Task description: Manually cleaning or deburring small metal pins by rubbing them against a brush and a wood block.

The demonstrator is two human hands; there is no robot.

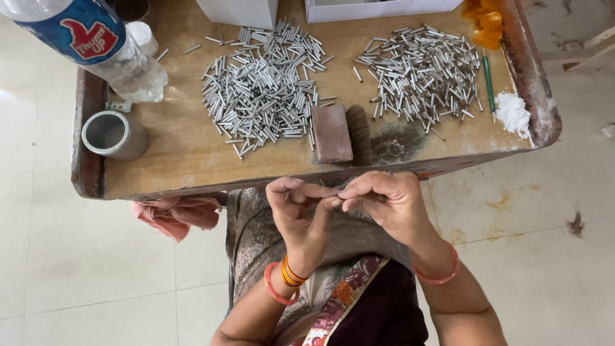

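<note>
My left hand [301,214] and my right hand [387,202] meet fingertip to fingertip just below the front edge of the wooden table [186,154]. Between the pinched fingers sits something very thin and small [338,194], too small to tell what it is. On the table lie two heaps of short metal tubes, a left heap [262,90] and a right heap [423,74]. A reddish-brown block [332,133] lies at the front edge, just above my hands. Both wrists wear orange and red bangles.
A metal cup [114,134] stands at the table's left. A plastic bottle [96,45] lies at the top left. White boxes [359,8] stand at the back, white powder [512,112] and a green stick [489,80] at the right. A pink cloth [176,214] hangs below.
</note>
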